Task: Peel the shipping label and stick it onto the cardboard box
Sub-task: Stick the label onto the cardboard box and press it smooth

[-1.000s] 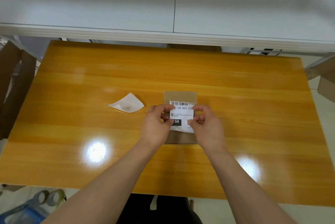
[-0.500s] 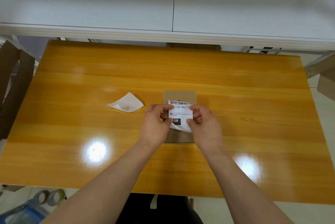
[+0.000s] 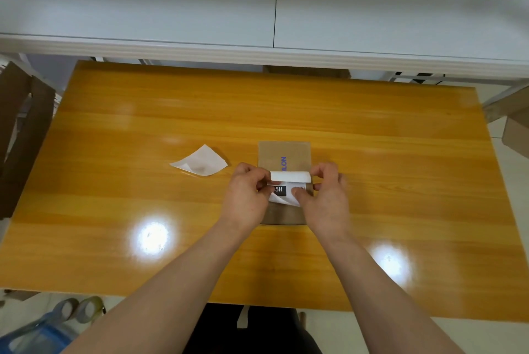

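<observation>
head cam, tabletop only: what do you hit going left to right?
loose white paper sheet → left hand → shipping label, top edge curled over, held above the cardboard box → right hand

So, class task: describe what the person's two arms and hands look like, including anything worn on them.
Both forearms are bare from the bottom edge of the picture up to the wrists: no sleeves show. The left hand and right hand wear no gloves, and no watch, bracelet or ring can be seen. No markings show on either arm.
</observation>
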### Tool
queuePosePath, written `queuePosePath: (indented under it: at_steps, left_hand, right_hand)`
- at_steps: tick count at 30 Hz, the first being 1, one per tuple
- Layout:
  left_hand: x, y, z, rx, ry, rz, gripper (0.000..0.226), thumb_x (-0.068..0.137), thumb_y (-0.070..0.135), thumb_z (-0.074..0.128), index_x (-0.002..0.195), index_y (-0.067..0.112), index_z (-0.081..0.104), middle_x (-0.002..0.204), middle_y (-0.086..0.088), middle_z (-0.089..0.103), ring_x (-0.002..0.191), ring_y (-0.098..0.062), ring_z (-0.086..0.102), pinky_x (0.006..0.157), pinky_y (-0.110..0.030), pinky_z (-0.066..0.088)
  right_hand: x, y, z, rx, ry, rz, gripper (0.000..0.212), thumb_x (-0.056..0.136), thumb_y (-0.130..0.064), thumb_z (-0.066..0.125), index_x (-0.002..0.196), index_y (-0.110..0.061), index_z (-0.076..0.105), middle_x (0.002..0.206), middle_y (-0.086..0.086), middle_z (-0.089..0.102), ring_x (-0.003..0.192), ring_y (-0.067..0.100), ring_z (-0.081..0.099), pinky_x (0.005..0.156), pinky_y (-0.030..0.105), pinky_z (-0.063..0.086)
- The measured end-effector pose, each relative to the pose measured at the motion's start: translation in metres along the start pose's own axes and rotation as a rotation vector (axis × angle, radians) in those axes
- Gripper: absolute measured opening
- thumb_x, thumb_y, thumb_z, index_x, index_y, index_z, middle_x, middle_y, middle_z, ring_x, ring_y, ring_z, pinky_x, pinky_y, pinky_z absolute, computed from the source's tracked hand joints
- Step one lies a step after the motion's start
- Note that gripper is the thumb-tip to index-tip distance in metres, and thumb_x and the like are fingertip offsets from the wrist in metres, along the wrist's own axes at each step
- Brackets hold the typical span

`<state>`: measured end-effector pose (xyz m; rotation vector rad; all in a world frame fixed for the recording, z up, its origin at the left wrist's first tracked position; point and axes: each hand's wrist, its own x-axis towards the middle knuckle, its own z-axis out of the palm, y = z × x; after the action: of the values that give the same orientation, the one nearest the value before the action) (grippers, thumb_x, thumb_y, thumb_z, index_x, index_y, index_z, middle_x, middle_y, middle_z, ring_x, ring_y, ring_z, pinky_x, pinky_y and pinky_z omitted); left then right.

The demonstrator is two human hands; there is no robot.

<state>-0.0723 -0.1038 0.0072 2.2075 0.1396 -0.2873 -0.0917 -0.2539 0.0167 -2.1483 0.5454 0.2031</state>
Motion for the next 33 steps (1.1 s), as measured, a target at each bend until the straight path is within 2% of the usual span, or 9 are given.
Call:
queuePosePath:
  at_steps: [2, 6, 10, 14, 15, 18, 24, 29, 33]
  left_hand:
    - [0.000, 0.001, 0.000, 0.035, -0.017, -0.003, 0.015, 0.086, 0.006, 0.067, 0.099, 0.010, 0.074, 0.099, -0.001, 0.051, 0.083, -0.017, 0.058, 0.080, -0.025, 0.050]
    - [0.000, 0.001, -0.001, 0.041, -0.018, 0.017, 0.015, 0.088, 0.005, 0.065, 0.097, 0.012, 0.074, 0.096, 0.002, 0.049, 0.077, -0.011, 0.055, 0.070, -0.012, 0.043]
    - [0.002, 0.002, 0.000, 0.051, -0.047, 0.022, 0.019, 0.088, 0.001, 0.061, 0.102, 0.010, 0.072, 0.093, 0.011, 0.046, 0.075, -0.007, 0.055, 0.083, -0.025, 0.050]
    - [0.004, 0.005, -0.002, 0.054, -0.068, 0.032, 0.030, 0.084, -0.002, 0.061, 0.108, 0.015, 0.070, 0.098, 0.004, 0.046, 0.075, -0.011, 0.053, 0.088, -0.029, 0.050]
    - [0.004, 0.006, -0.003, 0.052, -0.077, 0.030, 0.034, 0.084, -0.002, 0.061, 0.111, 0.017, 0.069, 0.101, 0.002, 0.046, 0.076, -0.011, 0.053, 0.089, -0.029, 0.050]
    - [0.005, 0.007, -0.005, 0.068, -0.095, 0.026, 0.042, 0.084, -0.002, 0.061, 0.120, 0.021, 0.064, 0.103, 0.001, 0.045, 0.077, -0.013, 0.053, 0.089, -0.032, 0.052]
    - [0.006, 0.010, -0.006, 0.190, -0.123, 0.060, 0.044, 0.086, 0.006, 0.060, 0.126, 0.024, 0.057, 0.110, 0.000, 0.047, 0.087, -0.017, 0.056, 0.086, -0.037, 0.053]
    - [0.009, 0.015, -0.008, 0.287, -0.182, 0.090, 0.052, 0.084, 0.012, 0.061, 0.134, 0.024, 0.051, 0.123, -0.006, 0.048, 0.108, -0.026, 0.058, 0.089, -0.038, 0.052]
    - [0.013, 0.021, -0.009, 0.398, -0.209, 0.132, 0.061, 0.083, 0.017, 0.065, 0.140, 0.021, 0.045, 0.130, -0.008, 0.045, 0.122, -0.027, 0.048, 0.095, -0.039, 0.047]
  right_hand:
    - [-0.001, 0.002, 0.001, -0.010, 0.019, -0.019, 0.034, 0.081, -0.008, 0.076, 0.100, -0.019, 0.050, 0.115, 0.002, 0.044, 0.072, -0.006, 0.056, 0.062, 0.002, 0.037]
    - [-0.003, 0.006, 0.001, -0.011, 0.056, -0.011, 0.033, 0.079, -0.009, 0.077, 0.089, -0.019, 0.046, 0.110, 0.001, 0.043, 0.078, 0.015, 0.052, 0.071, 0.021, 0.035]
    - [-0.004, 0.005, 0.001, -0.030, 0.081, -0.021, 0.033, 0.079, -0.012, 0.078, 0.088, -0.018, 0.047, 0.108, 0.001, 0.045, 0.078, 0.014, 0.050, 0.075, 0.026, 0.040]
    - [-0.004, 0.006, 0.001, -0.063, 0.048, -0.113, 0.023, 0.080, -0.007, 0.076, 0.080, -0.020, 0.057, 0.107, -0.002, 0.047, 0.095, 0.016, 0.057, 0.073, 0.008, 0.038]
    - [-0.004, 0.006, 0.001, -0.077, 0.021, -0.129, 0.020, 0.080, -0.007, 0.075, 0.082, -0.022, 0.062, 0.108, -0.003, 0.047, 0.099, 0.016, 0.058, 0.075, 0.007, 0.038]
    - [-0.001, 0.006, 0.003, -0.131, -0.043, -0.161, 0.024, 0.083, -0.010, 0.073, 0.101, -0.025, 0.070, 0.112, -0.007, 0.042, 0.115, 0.020, 0.053, 0.087, 0.020, 0.043]
    - [0.010, -0.001, -0.002, -0.235, -0.133, -0.132, 0.053, 0.084, -0.015, 0.073, 0.134, -0.030, 0.059, 0.126, 0.001, 0.041, 0.127, 0.023, 0.046, 0.100, 0.024, 0.039]
    - [0.021, -0.009, -0.007, -0.297, -0.214, -0.090, 0.068, 0.082, -0.020, 0.075, 0.143, -0.035, 0.048, 0.133, 0.006, 0.041, 0.130, 0.025, 0.040, 0.105, 0.036, 0.043]
    - [0.025, -0.012, -0.008, -0.357, -0.247, -0.097, 0.073, 0.082, -0.021, 0.074, 0.146, -0.035, 0.043, 0.133, 0.010, 0.042, 0.129, 0.030, 0.040, 0.102, 0.036, 0.041]
